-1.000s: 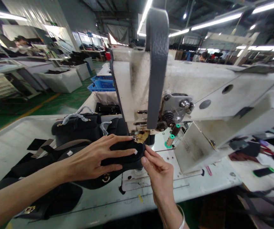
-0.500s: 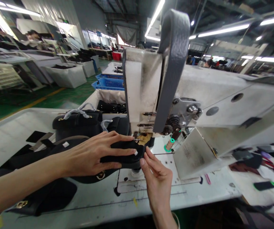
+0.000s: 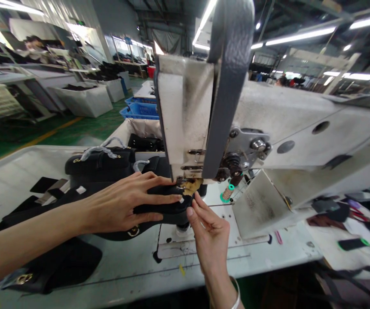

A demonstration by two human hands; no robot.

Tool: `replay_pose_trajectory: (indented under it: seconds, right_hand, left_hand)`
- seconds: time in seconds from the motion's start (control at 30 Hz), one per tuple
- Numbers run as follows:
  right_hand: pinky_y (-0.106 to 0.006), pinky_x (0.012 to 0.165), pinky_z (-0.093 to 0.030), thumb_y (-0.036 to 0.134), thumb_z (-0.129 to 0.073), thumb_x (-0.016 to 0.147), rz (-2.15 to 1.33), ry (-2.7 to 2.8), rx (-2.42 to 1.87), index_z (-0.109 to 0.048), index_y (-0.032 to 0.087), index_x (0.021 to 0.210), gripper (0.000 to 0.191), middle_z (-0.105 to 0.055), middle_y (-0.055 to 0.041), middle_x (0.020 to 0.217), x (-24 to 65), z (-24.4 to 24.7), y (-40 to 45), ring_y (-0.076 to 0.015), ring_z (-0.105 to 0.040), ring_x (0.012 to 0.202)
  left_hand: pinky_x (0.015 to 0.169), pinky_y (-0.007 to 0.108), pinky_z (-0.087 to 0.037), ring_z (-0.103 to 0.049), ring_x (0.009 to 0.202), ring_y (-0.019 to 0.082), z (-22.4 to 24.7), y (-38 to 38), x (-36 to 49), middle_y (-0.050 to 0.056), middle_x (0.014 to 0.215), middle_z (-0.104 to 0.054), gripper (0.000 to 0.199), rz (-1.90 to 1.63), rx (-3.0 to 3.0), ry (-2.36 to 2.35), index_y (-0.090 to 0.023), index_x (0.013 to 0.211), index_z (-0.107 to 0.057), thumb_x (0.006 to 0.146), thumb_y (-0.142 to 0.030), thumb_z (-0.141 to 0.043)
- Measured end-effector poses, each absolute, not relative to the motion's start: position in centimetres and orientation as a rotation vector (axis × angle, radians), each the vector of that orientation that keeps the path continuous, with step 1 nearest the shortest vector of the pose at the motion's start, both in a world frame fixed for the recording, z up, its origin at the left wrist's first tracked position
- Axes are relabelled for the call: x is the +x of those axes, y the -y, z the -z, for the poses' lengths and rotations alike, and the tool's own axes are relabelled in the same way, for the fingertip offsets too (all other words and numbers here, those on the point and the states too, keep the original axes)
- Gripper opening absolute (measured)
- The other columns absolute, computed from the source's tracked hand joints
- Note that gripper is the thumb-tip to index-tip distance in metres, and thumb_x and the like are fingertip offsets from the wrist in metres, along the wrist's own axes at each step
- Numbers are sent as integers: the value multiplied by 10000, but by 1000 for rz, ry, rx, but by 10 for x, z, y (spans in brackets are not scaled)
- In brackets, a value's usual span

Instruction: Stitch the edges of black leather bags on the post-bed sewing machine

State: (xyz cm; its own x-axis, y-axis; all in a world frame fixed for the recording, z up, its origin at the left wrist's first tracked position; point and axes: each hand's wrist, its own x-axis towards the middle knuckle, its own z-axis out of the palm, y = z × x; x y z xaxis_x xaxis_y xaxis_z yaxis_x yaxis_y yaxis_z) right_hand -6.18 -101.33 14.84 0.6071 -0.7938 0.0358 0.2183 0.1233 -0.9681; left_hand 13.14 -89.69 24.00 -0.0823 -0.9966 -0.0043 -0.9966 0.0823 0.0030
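Observation:
A black bag lies under the head of a white sewing machine, over its post. My left hand rests flat on the bag, fingers spread and pointing at the needle area. The right hand pinches the bag's near right edge between thumb and fingers. Beside the fingertips, a worn yellowish piece sits around the presser foot, and the needle itself is hard to make out. A small white tab shows by the left fingertips. A gold-coloured ring hangs below the left hand.
More black bags with wrapped handles lie at the left in a white bin. A green-ended thread spool stands behind the machine bed. A black thread cone lies at right. Blue baskets stand beyond.
The camera view has shifted slightly, so the machine appears a little further left and higher. Both hands keep nearly the same places on the bag, which has moved very little.

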Motion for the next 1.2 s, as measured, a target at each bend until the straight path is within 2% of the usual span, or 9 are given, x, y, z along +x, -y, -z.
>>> replay_pose_trajectory:
  seconds: [0.27, 0.4, 0.47, 0.57, 0.67, 0.83, 0.93, 1.03, 1.2]
  right_hand:
    - [-429, 1072, -474, 343, -778, 783, 817, -536, -1102, -760, 221, 1044, 289, -657, -71, 1287, -52, -144, 1016, -255, -607, 1210]
    - [-389, 948, -485, 310, -799, 731, 891, -625, -1181, -659, 208, 1152, 455, -619, -80, 1331, -46, -150, 1007, -250, -597, 1166]
    - [-375, 943, -468, 300, -772, 738, 908, -659, -1164, -609, 207, 1156, 459, -616, -83, 1317, -40, -154, 1000, -242, -586, 1162]
    - [-364, 947, -466, 297, -735, 749, 903, -651, -1074, -557, 216, 1170, 465, -618, -84, 1292, -31, -156, 992, -240, -574, 1180]
    - [-345, 921, -474, 285, -715, 745, 917, -678, -981, -533, 225, 1168, 464, -610, -77, 1290, -24, -157, 988, -236, -570, 1185]
    - [-328, 882, -485, 291, -741, 742, 920, -707, -952, -548, 223, 1194, 496, -610, -75, 1299, -25, -153, 986, -221, -593, 1107]
    - [-335, 904, -478, 316, -803, 731, 960, -657, -924, -580, 204, 1205, 535, -576, -102, 1364, -31, -144, 985, -228, -586, 1137]
    - [-349, 910, -488, 310, -842, 707, 959, -634, -879, -647, 183, 1114, 468, -547, -116, 1413, -34, -136, 987, -241, -597, 1154]
    - [-404, 1006, -473, 330, -848, 704, 930, -632, -949, -697, 186, 1100, 448, -598, -112, 1364, -34, -132, 995, -263, -578, 1223]
  left_hand:
    - [1009, 529, -429, -487, 1189, 281, -247, 901, 127, 29, 1478, -383, 464, -26, -2148, -2246, -473, 1459, -368, 1009, -410, -463]
    - [1020, 553, -427, -487, 1195, 280, -246, 898, 126, 37, 1503, -343, 505, -31, -2170, -2248, -466, 1483, -319, 1014, -352, -466]
    - [1008, 557, -442, -492, 1186, 291, -243, 894, 128, 49, 1510, -327, 581, -43, -2172, -2285, -448, 1508, -270, 995, -304, -503]
    - [1058, 548, -421, -441, 1270, 307, -238, 887, 134, 50, 1544, -272, 644, -83, -2166, -2380, -407, 1537, -206, 983, -237, -487]
    - [1096, 523, -399, -388, 1330, 293, -234, 884, 141, 35, 1560, -279, 603, -101, -2074, -2494, -407, 1528, -248, 991, -240, -466]
    - [1024, 474, -463, -440, 1266, 296, -237, 886, 142, 16, 1549, -343, 578, 47, -2023, -2493, -447, 1489, -343, 969, -269, -522]
    - [989, 454, -477, -464, 1233, 287, -241, 888, 138, 4, 1548, -352, 574, 76, -2008, -2445, -456, 1489, -337, 973, -274, -510]
    - [981, 448, -475, -477, 1219, 280, -244, 889, 133, -7, 1543, -362, 573, 67, -2023, -2390, -466, 1493, -323, 980, -278, -495]
    - [993, 461, -470, -514, 1184, 277, -243, 889, 129, -11, 1524, -394, 585, 44, -2119, -2343, -480, 1484, -331, 967, -274, -513]
